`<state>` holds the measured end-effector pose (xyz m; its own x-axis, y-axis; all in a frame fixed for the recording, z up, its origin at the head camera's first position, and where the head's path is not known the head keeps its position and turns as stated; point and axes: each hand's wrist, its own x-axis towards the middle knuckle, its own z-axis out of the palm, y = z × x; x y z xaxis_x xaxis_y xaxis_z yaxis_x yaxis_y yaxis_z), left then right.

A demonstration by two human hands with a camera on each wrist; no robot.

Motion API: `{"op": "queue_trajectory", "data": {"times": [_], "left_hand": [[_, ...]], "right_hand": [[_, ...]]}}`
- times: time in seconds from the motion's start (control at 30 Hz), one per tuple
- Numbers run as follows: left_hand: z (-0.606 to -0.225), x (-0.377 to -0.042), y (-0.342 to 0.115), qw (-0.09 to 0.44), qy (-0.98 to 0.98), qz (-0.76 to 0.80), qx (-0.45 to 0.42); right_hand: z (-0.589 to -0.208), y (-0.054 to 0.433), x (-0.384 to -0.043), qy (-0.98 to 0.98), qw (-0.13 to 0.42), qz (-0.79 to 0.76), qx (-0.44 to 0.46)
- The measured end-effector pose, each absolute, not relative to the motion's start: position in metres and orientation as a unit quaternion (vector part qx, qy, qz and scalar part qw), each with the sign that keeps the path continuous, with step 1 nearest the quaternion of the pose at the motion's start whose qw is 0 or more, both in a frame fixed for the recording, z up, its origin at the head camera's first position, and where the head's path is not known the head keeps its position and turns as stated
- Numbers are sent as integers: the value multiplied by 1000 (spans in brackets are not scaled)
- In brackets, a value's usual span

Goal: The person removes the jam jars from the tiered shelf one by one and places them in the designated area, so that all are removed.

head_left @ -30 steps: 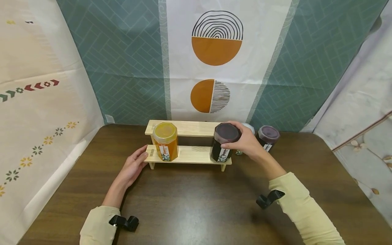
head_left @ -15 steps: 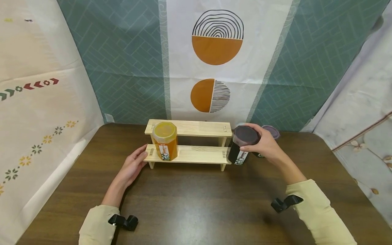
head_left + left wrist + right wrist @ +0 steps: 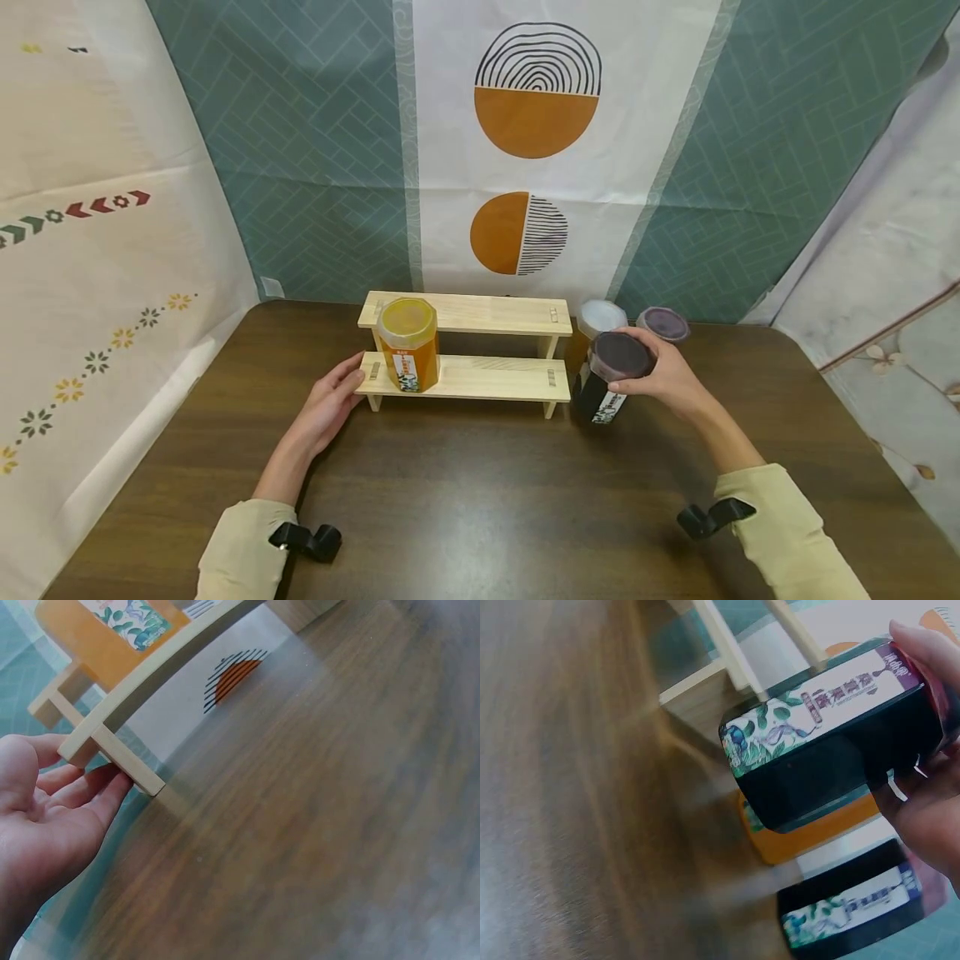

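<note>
My right hand grips a dark jar near its purple lid, thumb on one side and fingers on the other. The jar is off the right end of the two-tier wooden shelf, tilted slightly in the head view. My left hand holds the left end of the shelf's lower board; in the left wrist view the thumb is at the board's end and the fingers lie by the leg. An orange jar with a yellow lid stands on the lower board's left part.
Behind the held jar stand an orange jar with a whitish lid and another dark jar with a purple lid. Everything is on a dark wooden table, with a patterned cloth hanging behind it.
My right hand has carried the dark jar off the lower board, to the right and then slightly nearer me. The left hand has stayed at the shelf's left end.
</note>
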<state>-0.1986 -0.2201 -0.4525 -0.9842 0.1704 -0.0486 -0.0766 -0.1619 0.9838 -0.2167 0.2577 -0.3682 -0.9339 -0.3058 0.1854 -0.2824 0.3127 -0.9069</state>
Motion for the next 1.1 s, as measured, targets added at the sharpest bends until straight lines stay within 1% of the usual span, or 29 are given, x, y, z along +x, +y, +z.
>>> {"op": "queue_trajectory", "data": {"times": [0.33,0.47,0.53,0.67,0.8,0.93,1.03,1.1], "left_hand": [[-455,-197,-220,83,642,762,34],[-455,-196,-220,83,643,761,34],[-455,-196,-221,81,644,760,35],[-455,-196,-221,77,642,762,36],[-455,-197,-220,76,641,763,36],[-454,-198,-220,75,640,764,36],[-453,-198,-220,75,638,765,36],[-454,-199,-220,74,638,765,38]], "right_hand": [[-395,260,-218,800,24,-573,-175],[-397,260,-219,794,30,-578,-186],[-395,261,-220,788,45,-581,-197],[-387,264,-221,778,47,-577,-245],[-371,262,-221,777,14,-563,-281],[-350,249,-218,826,-10,-513,-234],[-336,235,-218,848,-13,-492,-197],[-329,223,-219,849,-14,-493,-189]]}}
